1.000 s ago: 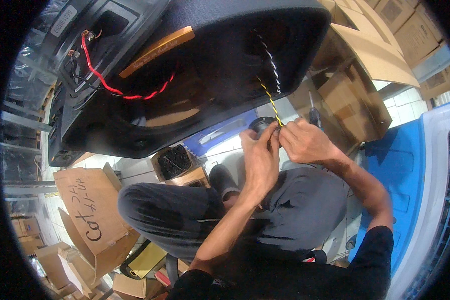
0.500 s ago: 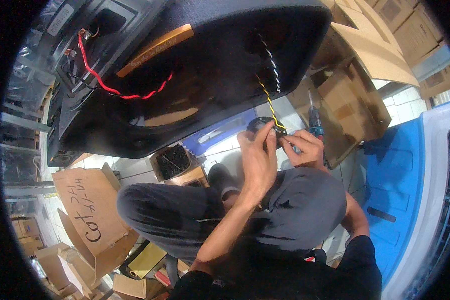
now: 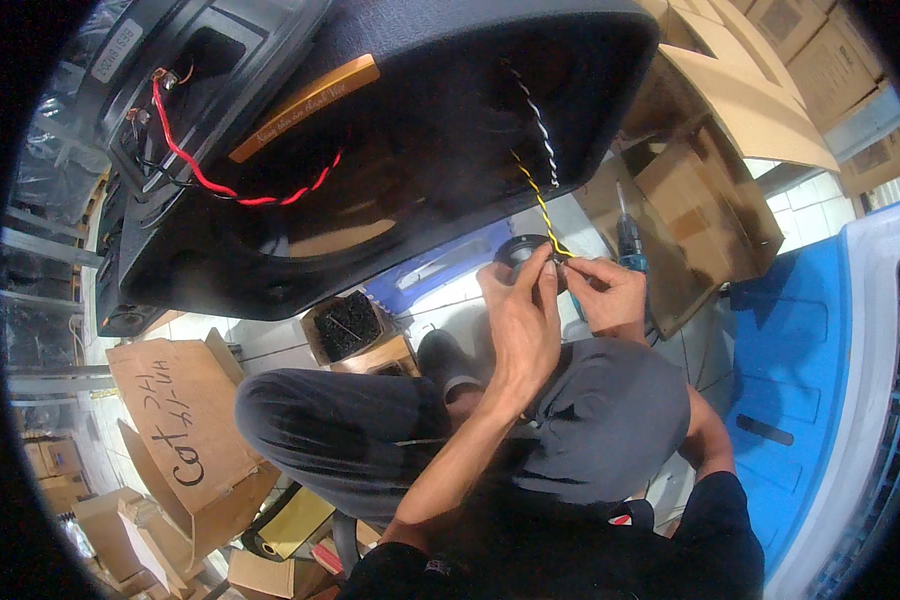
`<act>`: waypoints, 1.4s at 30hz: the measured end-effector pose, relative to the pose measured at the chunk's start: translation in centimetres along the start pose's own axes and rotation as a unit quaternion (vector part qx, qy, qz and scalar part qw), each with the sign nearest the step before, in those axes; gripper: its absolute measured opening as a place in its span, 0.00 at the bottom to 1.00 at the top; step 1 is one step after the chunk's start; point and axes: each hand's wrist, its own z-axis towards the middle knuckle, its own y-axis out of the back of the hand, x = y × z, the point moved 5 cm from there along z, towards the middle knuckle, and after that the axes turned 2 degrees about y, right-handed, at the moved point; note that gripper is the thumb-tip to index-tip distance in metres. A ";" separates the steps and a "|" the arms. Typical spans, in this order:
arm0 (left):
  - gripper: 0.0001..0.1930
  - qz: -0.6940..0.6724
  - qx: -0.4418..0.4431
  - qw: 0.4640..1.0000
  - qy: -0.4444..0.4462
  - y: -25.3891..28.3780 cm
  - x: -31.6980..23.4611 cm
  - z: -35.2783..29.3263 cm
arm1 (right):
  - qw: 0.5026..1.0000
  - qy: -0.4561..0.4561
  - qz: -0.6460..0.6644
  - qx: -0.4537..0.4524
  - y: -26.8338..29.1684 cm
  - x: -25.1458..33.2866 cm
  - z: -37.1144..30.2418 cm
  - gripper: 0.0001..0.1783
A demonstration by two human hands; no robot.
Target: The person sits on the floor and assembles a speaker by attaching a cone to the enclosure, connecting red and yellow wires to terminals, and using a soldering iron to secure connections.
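Observation:
In front of me stands a large black speaker cabinet (image 3: 450,130) with dark round openings. A twisted yellow-and-black wire (image 3: 541,205) runs down out of it to my fingertips. My left hand (image 3: 525,315) is closed on a small round black speaker driver (image 3: 520,247), partly hidden by the hand. My right hand (image 3: 610,295) pinches at the wire's end, against the driver's edge; the exact contact is hidden by the fingers. Beside the yellow wire hangs a twisted black-and-white wire (image 3: 543,130), untouched.
A power driver (image 3: 630,240) with a long bit stands right of my hands, by an open cardboard box (image 3: 715,210). A red-and-black wire (image 3: 195,170) joins a black frame at upper left. A small box of black screws (image 3: 345,325), a blue bin (image 3: 785,370) and a carton (image 3: 185,420) surround me.
My right fingers have closed in nearer to the left fingertips at the wire's end. The view has shifted slightly; the driver stays in the left hand.

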 end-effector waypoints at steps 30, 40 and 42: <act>0.15 -0.007 0.008 1.000 -0.006 0.1 -0.1 0.1 | 0.998 -0.017 0.055 -0.021 -0.6 0.1 0.1 0.10; 0.16 0.017 0.044 0.999 -0.007 0.8 0.4 0.7 | 0.884 0.438 -0.160 -0.018 0.0 1.8 0.4 0.12; 0.16 0.027 0.048 0.998 -0.016 0.8 0.6 0.9 | 0.863 0.471 -0.180 0.005 0.2 1.7 0.6 0.12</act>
